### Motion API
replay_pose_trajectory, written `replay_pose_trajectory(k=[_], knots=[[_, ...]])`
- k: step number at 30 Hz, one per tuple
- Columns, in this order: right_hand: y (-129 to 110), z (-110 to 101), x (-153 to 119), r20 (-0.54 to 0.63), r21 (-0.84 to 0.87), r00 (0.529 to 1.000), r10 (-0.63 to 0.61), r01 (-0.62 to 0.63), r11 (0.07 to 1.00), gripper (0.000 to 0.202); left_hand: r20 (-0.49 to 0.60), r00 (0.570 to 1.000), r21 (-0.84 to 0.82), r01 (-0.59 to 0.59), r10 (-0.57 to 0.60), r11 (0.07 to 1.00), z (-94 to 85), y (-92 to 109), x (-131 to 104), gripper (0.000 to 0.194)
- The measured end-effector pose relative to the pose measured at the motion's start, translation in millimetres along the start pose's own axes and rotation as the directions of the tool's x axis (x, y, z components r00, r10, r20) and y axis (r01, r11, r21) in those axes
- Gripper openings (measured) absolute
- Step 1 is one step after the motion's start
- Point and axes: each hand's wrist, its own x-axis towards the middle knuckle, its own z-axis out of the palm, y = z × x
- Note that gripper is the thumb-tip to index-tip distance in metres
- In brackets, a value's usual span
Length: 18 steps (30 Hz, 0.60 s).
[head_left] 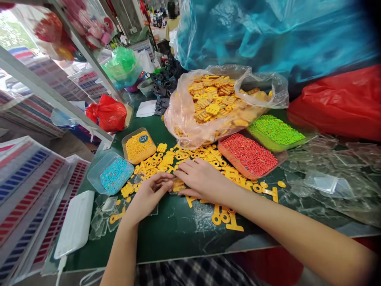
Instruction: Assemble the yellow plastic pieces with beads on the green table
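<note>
Both hands pinching one small yellow plastic piece, near-centre of the green worktop (178,234).
Left hand (147,196) and right hand (202,180) meet on the yellow piece (177,185), fingers narrowed around it, at the near edge of the loose yellow pile (190,157). Piece looks light, stiff, thin and probably slick; best held by its edges with fingertips. Red bead tray (248,155) just right, blue bead tray (114,174) left.

The small yellow piece (177,185) between the left hand (145,196) and right hand (202,180) is mostly covered by fingers. Both forearms run off the bottom edge. The red bag (342,101) is cut by the right edge, blurred.
</note>
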Motion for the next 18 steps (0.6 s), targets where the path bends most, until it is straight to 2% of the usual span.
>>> replay_pose_trajectory(k=[4, 9, 14, 18], knots=[[1.1, 1.5, 0.2, 0.067, -0.023, 0.997, -0.026, 0.028, 0.999, 0.023, 0.021, 0.999, 0.055, -0.036, 0.035, 0.998, 4.7, -0.3, 0.1, 0.037], [3.5, 3.7, 1.6, 0.063, -0.044, 0.998, -0.023, 0.026, 0.999, 0.019, 0.057, 0.995, 0.272, -0.092, 0.080, 0.958, 5.5, 1.6, 0.0, 0.025], [4.6, 4.2, 1.3, 0.032, -0.021, 0.999, -0.003, 0.004, 1.000, 0.023, -0.038, 0.977, 0.341, -0.184, 0.209, 0.922, -6.5, 1.2, -3.3, 0.024], [3.0, 1.9, 0.4, 0.050, 0.018, 0.999, 0.015, -0.016, 1.000, 0.017, 0.068, 0.971, 0.434, -0.234, 0.227, 0.870, -16.1, -3.0, -8.7, 0.034]])
